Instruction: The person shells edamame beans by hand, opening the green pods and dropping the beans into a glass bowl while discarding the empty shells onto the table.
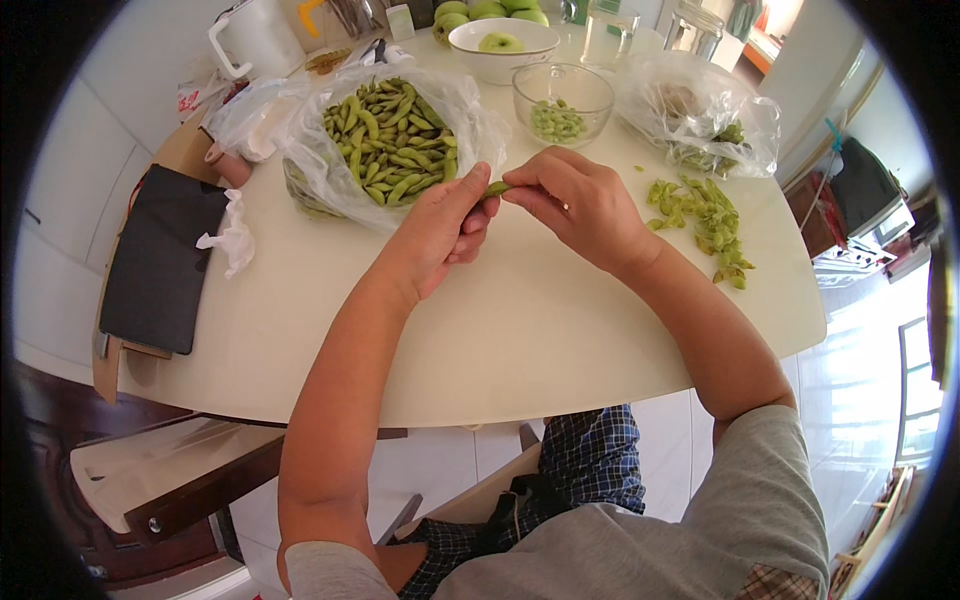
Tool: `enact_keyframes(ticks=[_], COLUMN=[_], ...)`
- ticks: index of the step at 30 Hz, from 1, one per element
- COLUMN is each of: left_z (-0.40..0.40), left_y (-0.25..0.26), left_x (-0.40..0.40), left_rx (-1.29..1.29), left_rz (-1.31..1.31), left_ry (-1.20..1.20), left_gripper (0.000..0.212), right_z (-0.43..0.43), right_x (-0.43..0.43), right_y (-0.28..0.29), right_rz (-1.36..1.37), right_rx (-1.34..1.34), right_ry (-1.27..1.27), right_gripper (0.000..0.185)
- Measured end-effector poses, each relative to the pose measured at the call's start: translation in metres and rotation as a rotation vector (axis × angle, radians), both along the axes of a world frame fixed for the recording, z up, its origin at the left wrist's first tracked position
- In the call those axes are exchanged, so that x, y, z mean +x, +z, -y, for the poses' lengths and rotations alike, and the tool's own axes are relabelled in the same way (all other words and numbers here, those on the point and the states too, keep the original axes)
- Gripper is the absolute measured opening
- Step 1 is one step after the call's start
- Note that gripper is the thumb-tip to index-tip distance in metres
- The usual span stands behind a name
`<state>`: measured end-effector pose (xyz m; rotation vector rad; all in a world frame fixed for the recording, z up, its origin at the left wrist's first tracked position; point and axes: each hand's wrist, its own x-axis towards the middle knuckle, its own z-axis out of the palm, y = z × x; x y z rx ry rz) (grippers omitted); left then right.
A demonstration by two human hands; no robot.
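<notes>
Between my two hands is a green soybean pod (496, 189), above the table just in front of a glass bowl. My left hand (450, 225) grips one end with thumb and curled fingers. The other end is pinched by the thumb and fingertips of my right hand (574, 199). A clear plastic bag (469, 97) full of green pods (397, 150) lies open beyond my left hand. Shelled green beans (556, 124) cover the bottom of the glass bowl (592, 97). To the right of my right hand lies a loose pile of split, empty pods (712, 221).
A white bowl (517, 67) with green fruit stands at the back, near a drinking glass (609, 34) and a glass jar (694, 30). Another plastic bag (720, 97) sits back right. At left are a black flat object (161, 262), a crumpled tissue (234, 236) and a white jug (262, 41).
</notes>
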<state>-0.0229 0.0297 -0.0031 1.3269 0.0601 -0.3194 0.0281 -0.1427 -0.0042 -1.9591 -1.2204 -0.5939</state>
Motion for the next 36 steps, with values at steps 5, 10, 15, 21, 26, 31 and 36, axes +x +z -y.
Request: enact_keyframes(ticks=[5, 10, 15, 21, 26, 31, 36], left_z=[0.002, -0.002, -0.001, 0.009, 0.020, 0.023, 0.026], left_y=[0.000, 0.000, 0.003, 0.000, -0.005, -0.007, -0.003], left_x=[0.000, -0.001, -0.002, -0.004, -0.007, -0.006, -0.003], left_rx=[0.045, 0.034, -0.030, -0.057, 0.008, 0.246, 0.079], left_rz=[0.001, -0.051, -0.112, -0.055, 0.045, 0.329, 0.463], left_ry=[0.029, -0.032, -0.059, 0.017, 0.147, 0.304, 0.386], left_gripper=[0.036, 0.035, 0.036, 0.038, 0.037, 0.031, 0.018], right_z=[0.000, 0.003, 0.001, -0.003, -0.009, -0.007, -0.007], right_x=[0.002, 0.000, -0.003, -0.010, -0.017, -0.013, -0.003], right_y=[-0.002, 0.004, 0.007, 0.003, 0.003, 0.007, 0.000], right_rz=[0.112, 0.280, 0.267, -0.222, -0.774, -1.084, -1.174], right_rx=[-0.161, -0.264, -0.223, -0.094, 0.111, 0.177, 0.306], right_ry=[-0.050, 0.001, -0.006, -0.017, 0.010, 0.140, 0.283], right_gripper=[0.009, 0.011, 0.012, 0.020, 0.030, 0.029, 0.029])
